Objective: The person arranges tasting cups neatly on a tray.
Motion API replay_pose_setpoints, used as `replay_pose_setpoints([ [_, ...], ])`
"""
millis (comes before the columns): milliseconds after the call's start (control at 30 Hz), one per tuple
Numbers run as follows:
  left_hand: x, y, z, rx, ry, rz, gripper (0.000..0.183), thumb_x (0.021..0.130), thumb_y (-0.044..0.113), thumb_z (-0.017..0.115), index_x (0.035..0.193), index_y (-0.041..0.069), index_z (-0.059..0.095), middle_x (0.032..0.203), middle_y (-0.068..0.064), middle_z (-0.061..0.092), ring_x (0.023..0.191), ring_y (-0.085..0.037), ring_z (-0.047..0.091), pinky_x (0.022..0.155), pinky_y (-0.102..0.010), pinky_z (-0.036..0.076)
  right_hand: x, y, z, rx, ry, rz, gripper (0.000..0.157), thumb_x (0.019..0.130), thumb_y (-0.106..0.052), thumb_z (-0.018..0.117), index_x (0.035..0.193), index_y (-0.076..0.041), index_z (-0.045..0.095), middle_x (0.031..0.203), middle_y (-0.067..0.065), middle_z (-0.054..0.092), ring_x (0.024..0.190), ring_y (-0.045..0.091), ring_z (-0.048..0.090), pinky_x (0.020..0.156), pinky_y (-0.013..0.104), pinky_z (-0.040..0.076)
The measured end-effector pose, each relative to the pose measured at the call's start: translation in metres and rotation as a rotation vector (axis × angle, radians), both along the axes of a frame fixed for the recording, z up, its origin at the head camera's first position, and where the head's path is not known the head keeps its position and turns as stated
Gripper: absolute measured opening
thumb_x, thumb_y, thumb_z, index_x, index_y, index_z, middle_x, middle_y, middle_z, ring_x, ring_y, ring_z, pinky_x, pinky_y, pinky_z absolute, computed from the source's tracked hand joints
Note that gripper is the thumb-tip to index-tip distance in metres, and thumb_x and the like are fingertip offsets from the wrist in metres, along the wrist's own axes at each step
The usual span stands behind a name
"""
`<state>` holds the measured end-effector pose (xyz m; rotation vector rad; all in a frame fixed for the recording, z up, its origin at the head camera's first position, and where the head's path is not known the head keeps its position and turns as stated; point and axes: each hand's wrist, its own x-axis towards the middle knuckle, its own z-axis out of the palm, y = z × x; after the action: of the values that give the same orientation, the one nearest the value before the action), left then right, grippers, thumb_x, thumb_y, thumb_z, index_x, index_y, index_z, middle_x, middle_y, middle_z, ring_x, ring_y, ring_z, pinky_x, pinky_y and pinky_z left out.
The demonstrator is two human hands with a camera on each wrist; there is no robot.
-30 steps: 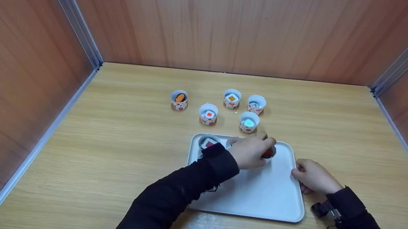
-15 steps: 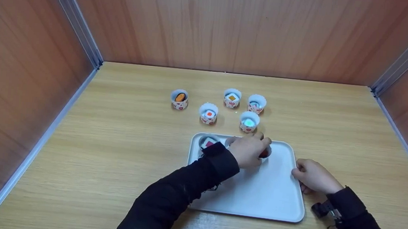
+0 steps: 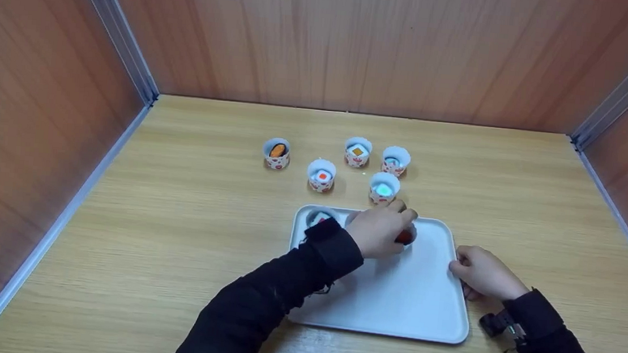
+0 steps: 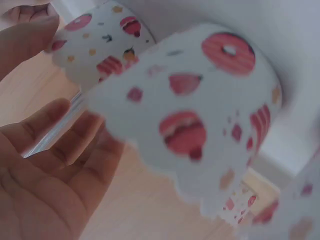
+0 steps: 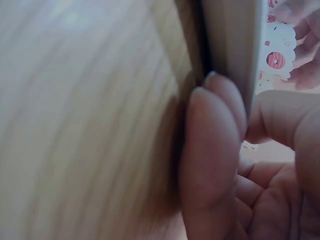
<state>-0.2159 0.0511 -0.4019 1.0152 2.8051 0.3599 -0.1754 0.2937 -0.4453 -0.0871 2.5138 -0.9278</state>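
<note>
One cup in left hand: red filling, head view only.

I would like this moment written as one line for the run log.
left hand: at cup with dark-red contents, grip unclear | right hand: holds white tray by right edge | table: five cups beyond tray

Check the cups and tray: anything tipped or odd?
A tiny pale speck shows on the table among the five upright cups, outside them all, too small to identify. Nothing visible looks tipped. The left sleeve partly hides the tray.
</note>
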Motion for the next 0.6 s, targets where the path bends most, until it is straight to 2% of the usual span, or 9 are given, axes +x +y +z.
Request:
replay_pose_setpoints([
  [133, 0.001, -0.014, 0.011, 0.107, 0.126, -0.019, 0.044, 0.094, 0.035, 0.064, 0.131, 0.013, 0.058, 0.125, -0.004, 0.058, 0.107, -0.017, 0.056, 0.089, -0.028, 0.051, 0.000, -0.001, 0.000, 0.011, 0.003, 0.000, 0.016, 0.096, -0.013, 0.048, 0.083, -0.005, 0.047, 0.063, 0.004, 0.055, 0.050, 0.014, 0.055, 0.048, 0.029, 0.051],
  [267, -0.006, -0.034, 0.025, 0.204, 0.248, 0.035, 0.040, 0.095, 0.032, 0.061, 0.128, 0.010, 0.059, 0.124, -0.006, 0.060, 0.111, -0.020, 0.057, 0.094, -0.032, 0.049, 0.000, -0.001, 0.000, 0.010, 0.003, -0.004, 0.016, 0.096, -0.013, 0.048, 0.082, -0.005, 0.047, 0.063, 0.005, 0.055, 0.050, 0.014, 0.055, 0.048, 0.029, 0.051],
  [467, -0.032, -0.079, 0.033, 0.319, 0.387, 0.150, 0.037, 0.093, 0.023, 0.062, 0.124, 0.004, 0.060, 0.126, -0.014, 0.059, 0.117, -0.030, 0.054, 0.101, -0.041, 0.045, 0.000, 0.001, 0.000, 0.001, 0.008, -0.006, 0.016, 0.096, -0.012, 0.048, 0.082, -0.005, 0.047, 0.062, 0.004, 0.055, 0.050, 0.014, 0.055, 0.048, 0.029, 0.051],
  [600, -0.053, -0.115, 0.032, 0.320, 0.455, 0.246, 0.039, 0.093, 0.022, 0.062, 0.126, 0.004, 0.057, 0.132, -0.016, 0.056, 0.122, -0.033, 0.051, 0.100, -0.045, 0.045, 0.000, 0.001, 0.000, 0.001, 0.017, 0.003, 0.016, 0.095, -0.013, 0.048, 0.081, -0.005, 0.047, 0.061, 0.004, 0.054, 0.049, 0.013, 0.055, 0.048, 0.029, 0.051],
])
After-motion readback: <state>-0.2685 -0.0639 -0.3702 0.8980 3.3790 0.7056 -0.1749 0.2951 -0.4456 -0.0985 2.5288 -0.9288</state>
